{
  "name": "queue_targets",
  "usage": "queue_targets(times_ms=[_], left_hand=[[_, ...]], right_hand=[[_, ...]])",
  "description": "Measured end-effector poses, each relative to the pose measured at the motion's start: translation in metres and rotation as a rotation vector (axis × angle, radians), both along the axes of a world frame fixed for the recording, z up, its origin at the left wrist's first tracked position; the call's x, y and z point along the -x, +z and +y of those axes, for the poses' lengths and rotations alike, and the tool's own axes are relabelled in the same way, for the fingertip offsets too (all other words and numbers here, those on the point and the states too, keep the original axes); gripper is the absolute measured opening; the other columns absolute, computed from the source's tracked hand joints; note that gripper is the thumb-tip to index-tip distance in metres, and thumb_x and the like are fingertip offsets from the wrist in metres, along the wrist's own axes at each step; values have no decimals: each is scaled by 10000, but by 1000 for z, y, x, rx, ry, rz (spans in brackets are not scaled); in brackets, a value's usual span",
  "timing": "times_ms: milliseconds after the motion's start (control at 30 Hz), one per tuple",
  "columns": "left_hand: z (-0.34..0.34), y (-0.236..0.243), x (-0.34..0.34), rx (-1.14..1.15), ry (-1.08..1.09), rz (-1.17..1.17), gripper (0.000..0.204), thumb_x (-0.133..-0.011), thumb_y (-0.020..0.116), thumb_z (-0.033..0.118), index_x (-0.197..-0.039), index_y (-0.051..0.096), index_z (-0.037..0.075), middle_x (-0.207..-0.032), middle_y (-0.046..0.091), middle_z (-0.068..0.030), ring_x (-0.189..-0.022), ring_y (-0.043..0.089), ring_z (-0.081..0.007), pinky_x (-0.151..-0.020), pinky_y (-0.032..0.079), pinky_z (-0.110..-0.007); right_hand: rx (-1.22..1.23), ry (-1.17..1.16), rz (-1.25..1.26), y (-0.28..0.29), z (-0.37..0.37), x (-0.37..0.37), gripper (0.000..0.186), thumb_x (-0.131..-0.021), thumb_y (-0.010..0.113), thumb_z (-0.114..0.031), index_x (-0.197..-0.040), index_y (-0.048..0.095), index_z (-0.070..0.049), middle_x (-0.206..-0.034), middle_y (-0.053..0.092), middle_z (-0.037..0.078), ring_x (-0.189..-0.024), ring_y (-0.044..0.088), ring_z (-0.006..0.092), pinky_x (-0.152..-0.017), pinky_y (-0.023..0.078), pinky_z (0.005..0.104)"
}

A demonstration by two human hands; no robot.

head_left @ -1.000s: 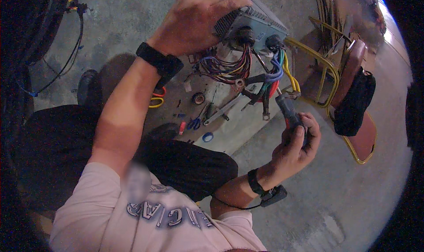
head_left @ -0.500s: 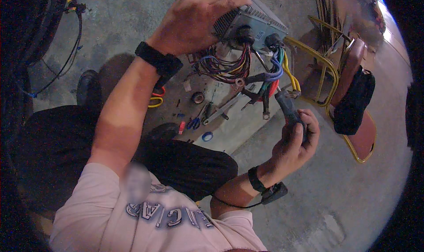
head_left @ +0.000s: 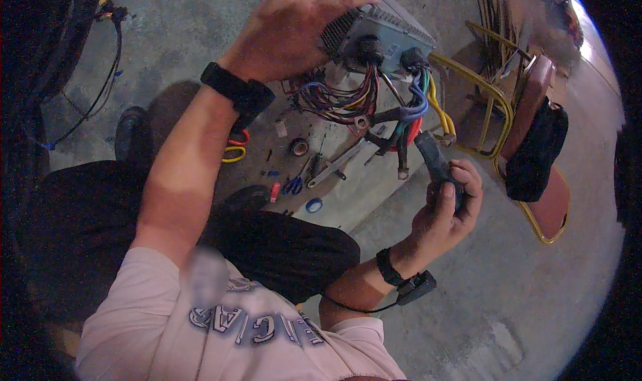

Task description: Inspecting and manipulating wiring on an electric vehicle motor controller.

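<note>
At the top, my left hand [head_left: 294, 30] is wrapped round a finned grey metal controller box [head_left: 394, 37], holding it up off the floor. From two black grommets on its front face hang a bundle of thin multicoloured wires [head_left: 348, 100] and thicker blue, green, red and yellow cables [head_left: 416, 107] with ring terminals. My right hand [head_left: 449, 204], lower right, is closed round the dark handle of a screwdriver [head_left: 435, 157]. Its thin metal shaft runs up behind the cables towards the box's front face; the tip's exact contact cannot be made out.
On the floor below lie a roll of black tape [head_left: 299, 146], blue-handled scissors [head_left: 292, 185], a blue tape ring [head_left: 313, 206], a red piece [head_left: 275, 192] and a metal bar [head_left: 338, 167]. A gold-framed chair [head_left: 505, 113] with a black bag [head_left: 538, 154] stands at right. Cables [head_left: 117, 53] hang at far left.
Almost nothing differs. The box and my left hand have shifted very slightly, while my right hand keeps its hold on the screwdriver in nearly the same place.
</note>
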State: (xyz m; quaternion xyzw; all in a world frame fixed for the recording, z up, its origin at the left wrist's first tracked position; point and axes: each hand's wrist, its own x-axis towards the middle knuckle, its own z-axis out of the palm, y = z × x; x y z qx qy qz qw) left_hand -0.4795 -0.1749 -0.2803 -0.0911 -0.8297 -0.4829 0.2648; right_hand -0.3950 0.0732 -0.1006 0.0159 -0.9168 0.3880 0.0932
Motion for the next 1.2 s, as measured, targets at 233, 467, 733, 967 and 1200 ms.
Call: queue_targets(times_ms=[233, 467, 733, 967, 1200], left_hand=[[0, 6, -1, -22, -10, 8, 603, -710, 769, 94, -1286, 598, 154, -1294, 640, -108, -1193, 617, -328, -997, 513, -416], [1, 8, -2, -24, 0, -3, 575, -724, 753, 88, -1276, 603, 150, -1281, 647, -113, -1176, 625, -334, -987, 521, -418], [3, 9, -3, 1, 37, -17, 531, -757, 665, -10, -1263, 611, 143, -1268, 654, -123, -1182, 621, -335, -998, 512, -428], [-9, 15, -5, -40, -76, 43, 651, -688, 768, 7, -1294, 537, 71, -1265, 629, -166, -1202, 598, -386, -974, 507, -472], [-12, 23, -5, -33, -83, -20, 573, -714, 750, 12, -1254, 566, 60, -1255, 630, -175, -1199, 602, -383, -966, 510, -476]], right_hand=[[4, 14, 19, -1, 4, 0, 205, -853, 663, -117, -1015, 640, 7, -1135, 621, 165, -1022, 590, 240, -904, 486, 358], [-2, 8, 12, 0, 4, 0, 200, -846, 648, -92, -1020, 639, 5, -1137, 618, 160, -1019, 594, 235, -876, 503, 350], [20, -26, -2, 1, 3, 0, 198, -848, 635, -90, -1022, 640, 5, -1137, 616, 155, -989, 591, 218, -817, 516, 315], [39, -39, -3, 1, 2, -1, 197, -865, 646, -120, -1013, 638, 9, -1133, 613, 157, -952, 587, 200, -715, 509, 278], [73, -45, -2, -1, 0, 1, 201, -875, 653, -136, -1009, 636, 13, -1135, 612, 156, -880, 590, 167, -628, 484, 234]])
